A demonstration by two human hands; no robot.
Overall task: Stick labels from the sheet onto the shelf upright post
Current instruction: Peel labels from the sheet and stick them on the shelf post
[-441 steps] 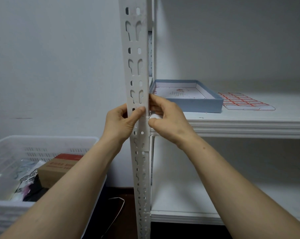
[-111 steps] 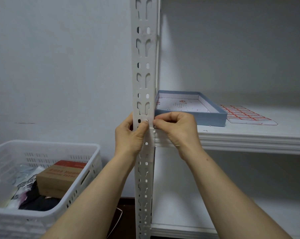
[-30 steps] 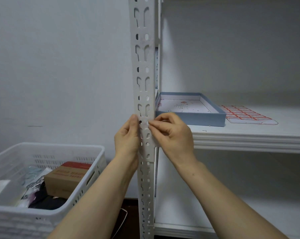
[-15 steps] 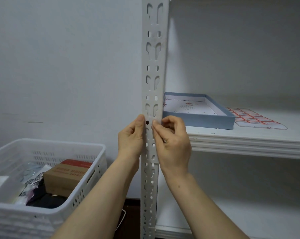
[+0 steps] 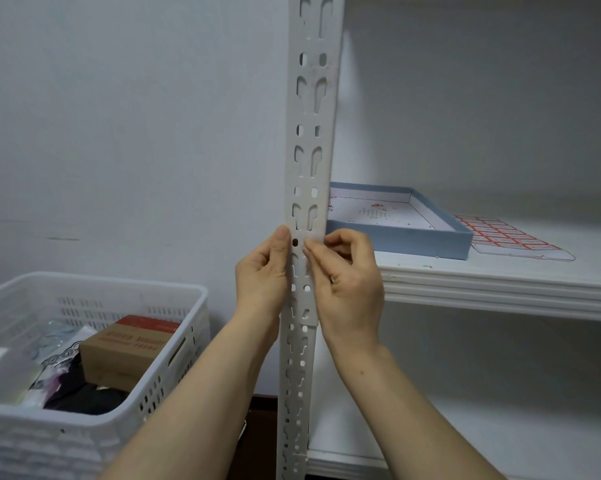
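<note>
Pale bare wall, white shelving. The left hand (image 5: 262, 271) grips the white slotted post (image 5: 309, 140) from the side, thumb along its edge. The right hand (image 5: 347, 282) pinches its front and edge at the same height, seemingly pressing down a label too pale to make out. Next, I'd guess, comes peeling another from the red-bordered sheet (image 5: 510, 237), which lies flat on the shelf (image 5: 500, 289) beside the blue tray (image 5: 396, 237).
</note>
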